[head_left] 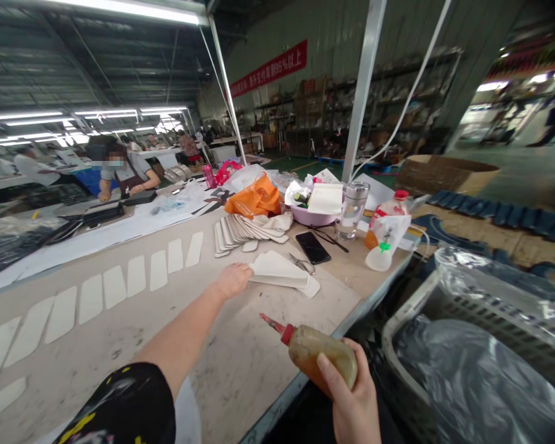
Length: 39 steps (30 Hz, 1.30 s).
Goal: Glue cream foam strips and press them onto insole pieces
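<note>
Head view: bottle (321, 357) aslant, nozzle (274, 324) upper-left.

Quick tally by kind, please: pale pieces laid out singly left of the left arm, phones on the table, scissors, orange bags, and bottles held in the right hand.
Pale pieces: 10
Phone: 1
Scissors: 1
Orange bag: 1
Squeeze bottle in right hand: 1
Total: 14
</note>
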Each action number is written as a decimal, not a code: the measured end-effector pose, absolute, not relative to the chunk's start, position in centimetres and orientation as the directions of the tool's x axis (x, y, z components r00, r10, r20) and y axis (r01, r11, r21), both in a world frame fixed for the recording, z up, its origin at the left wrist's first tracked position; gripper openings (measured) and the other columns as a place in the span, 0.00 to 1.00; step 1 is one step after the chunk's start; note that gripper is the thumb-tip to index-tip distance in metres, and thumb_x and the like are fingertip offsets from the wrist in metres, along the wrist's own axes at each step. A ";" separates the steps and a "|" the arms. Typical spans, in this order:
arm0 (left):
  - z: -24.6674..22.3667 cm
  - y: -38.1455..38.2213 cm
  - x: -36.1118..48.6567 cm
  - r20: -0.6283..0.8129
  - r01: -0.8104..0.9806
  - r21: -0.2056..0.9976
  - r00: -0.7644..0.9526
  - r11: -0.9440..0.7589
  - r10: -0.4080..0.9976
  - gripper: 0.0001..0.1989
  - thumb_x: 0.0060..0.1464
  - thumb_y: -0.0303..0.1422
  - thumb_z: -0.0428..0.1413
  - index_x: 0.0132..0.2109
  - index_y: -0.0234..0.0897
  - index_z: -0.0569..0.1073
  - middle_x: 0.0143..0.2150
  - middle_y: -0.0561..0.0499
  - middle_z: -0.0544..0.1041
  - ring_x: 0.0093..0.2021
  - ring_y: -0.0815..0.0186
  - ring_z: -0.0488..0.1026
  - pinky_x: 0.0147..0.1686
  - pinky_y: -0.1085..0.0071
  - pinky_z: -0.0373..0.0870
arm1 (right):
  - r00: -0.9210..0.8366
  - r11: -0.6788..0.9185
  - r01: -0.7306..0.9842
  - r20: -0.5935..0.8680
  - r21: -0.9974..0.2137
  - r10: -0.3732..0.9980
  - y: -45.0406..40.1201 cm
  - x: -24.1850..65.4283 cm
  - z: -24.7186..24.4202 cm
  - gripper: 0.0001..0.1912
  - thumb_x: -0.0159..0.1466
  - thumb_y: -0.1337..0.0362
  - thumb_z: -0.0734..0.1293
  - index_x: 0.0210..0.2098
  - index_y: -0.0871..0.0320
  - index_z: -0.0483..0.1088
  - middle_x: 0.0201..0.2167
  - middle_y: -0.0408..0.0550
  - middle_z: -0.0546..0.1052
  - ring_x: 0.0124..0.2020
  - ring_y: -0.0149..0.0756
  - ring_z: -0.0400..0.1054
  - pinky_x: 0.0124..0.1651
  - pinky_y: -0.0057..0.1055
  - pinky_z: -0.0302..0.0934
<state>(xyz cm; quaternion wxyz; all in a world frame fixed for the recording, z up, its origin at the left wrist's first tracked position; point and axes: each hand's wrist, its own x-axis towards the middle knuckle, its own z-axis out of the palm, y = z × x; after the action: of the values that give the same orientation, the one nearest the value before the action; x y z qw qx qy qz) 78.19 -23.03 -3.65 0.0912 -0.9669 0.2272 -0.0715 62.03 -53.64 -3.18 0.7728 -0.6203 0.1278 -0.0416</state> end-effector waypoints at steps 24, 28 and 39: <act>-4.5 -20.0 36.6 0.296 0.082 0.163 0.947 -0.983 0.128 0.11 0.60 0.29 0.46 0.44 0.36 0.72 0.39 0.46 0.73 0.39 0.64 0.68 0.41 0.67 0.69 | 0.952 -0.180 0.102 0.044 -0.978 0.303 -46.7 55.9 -5.7 0.29 0.48 0.49 0.71 0.44 0.58 0.63 0.34 0.46 0.72 0.33 0.39 0.68 0.36 0.34 0.64; -5.7 -19.1 35.1 0.290 0.014 0.263 0.952 -0.965 0.093 0.12 0.60 0.27 0.46 0.45 0.36 0.73 0.41 0.46 0.73 0.42 0.65 0.68 0.44 0.68 0.69 | 0.871 -0.225 0.383 0.269 -0.896 0.412 -44.3 54.3 -6.0 0.22 0.52 0.51 0.69 0.41 0.58 0.64 0.35 0.48 0.71 0.34 0.39 0.67 0.37 0.34 0.64; -6.3 -18.9 35.2 0.266 -0.065 0.237 0.964 -0.969 0.001 0.18 0.57 0.26 0.45 0.53 0.37 0.69 0.48 0.45 0.74 0.46 0.61 0.67 0.50 0.60 0.66 | 0.556 -0.123 0.748 0.516 -0.652 0.652 -40.4 52.2 -5.3 0.07 0.60 0.62 0.65 0.35 0.56 0.63 0.31 0.47 0.67 0.33 0.37 0.63 0.35 0.33 0.62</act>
<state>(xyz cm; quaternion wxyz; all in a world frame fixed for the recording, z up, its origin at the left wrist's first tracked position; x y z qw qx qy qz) 35.25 -18.91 -6.29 -0.1225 -0.9834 0.0163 -0.1331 52.22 -40.35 -5.30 0.4681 -0.7477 -0.4682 -0.0516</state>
